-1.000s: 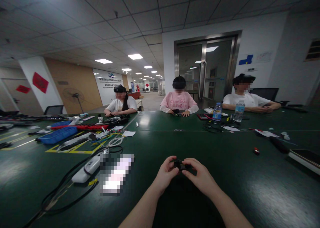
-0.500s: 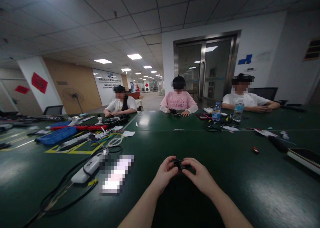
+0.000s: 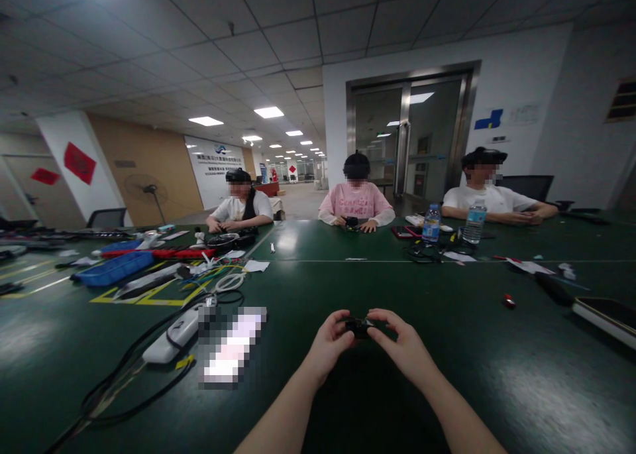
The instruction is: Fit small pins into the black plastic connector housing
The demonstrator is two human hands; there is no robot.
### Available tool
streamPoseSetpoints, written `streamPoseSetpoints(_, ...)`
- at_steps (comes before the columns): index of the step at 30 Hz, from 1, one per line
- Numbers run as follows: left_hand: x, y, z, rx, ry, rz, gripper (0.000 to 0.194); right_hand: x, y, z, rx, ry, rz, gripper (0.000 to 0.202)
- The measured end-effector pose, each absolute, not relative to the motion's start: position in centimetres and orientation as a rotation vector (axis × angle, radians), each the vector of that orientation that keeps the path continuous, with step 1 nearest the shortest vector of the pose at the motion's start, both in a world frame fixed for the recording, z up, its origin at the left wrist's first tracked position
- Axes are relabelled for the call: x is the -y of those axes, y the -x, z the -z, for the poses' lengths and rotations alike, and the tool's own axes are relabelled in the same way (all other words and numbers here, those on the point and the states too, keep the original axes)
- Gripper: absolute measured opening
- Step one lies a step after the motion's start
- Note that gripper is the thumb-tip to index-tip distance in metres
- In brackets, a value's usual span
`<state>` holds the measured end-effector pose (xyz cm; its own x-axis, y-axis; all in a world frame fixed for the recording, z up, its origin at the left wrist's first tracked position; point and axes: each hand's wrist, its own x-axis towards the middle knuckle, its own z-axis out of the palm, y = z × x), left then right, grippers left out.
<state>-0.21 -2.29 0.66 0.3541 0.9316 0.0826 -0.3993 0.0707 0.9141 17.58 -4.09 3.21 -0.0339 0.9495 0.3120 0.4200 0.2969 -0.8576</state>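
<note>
A small black object (image 3: 358,327) is held just above the green table (image 3: 298,288), in front of me. My left hand (image 3: 328,344) pinches its left end between thumb and fingers. At its right end, the thumb and fingertips of my right hand (image 3: 400,340) are closed on the same object. Its details are too small and dark to make out. Left of my hands lies a bright pixelated slab (image 3: 236,344) on the table.
A white power strip (image 3: 173,335) with black cables, a blue tray (image 3: 116,268) and tangled wires lie to the left. Bottles (image 3: 474,223) stand far right, near a red item (image 3: 509,301). A black-topped box (image 3: 606,318) is at the right edge. Three people sit across.
My right hand has shifted slightly, its fingers a little higher and more to the right on the black object. My left hand has barely moved.
</note>
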Motion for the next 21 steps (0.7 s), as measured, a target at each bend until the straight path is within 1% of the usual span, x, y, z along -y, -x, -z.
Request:
streamPoseSetpoints(10, 1.9, 0.3, -0.2, -0.696, -1.112, -1.113, 0.062, 3.2, -18.8, -2.6, 1.375, 1.193, -0.886, 0.033)
streamPoseSetpoints(17, 2.1, 0.3, -0.4, -0.699, -1.112, -1.133, 0.059, 3.1, -19.2, -2.7, 1.159, 1.121, -0.911, 0.042)
streamPoseSetpoints(21, 2.1, 0.4, -0.5, -0.708, -1.112, -1.118, 0.061, 3.3, -19.4, -3.1, 1.043, 1.099, -0.934, 0.043)
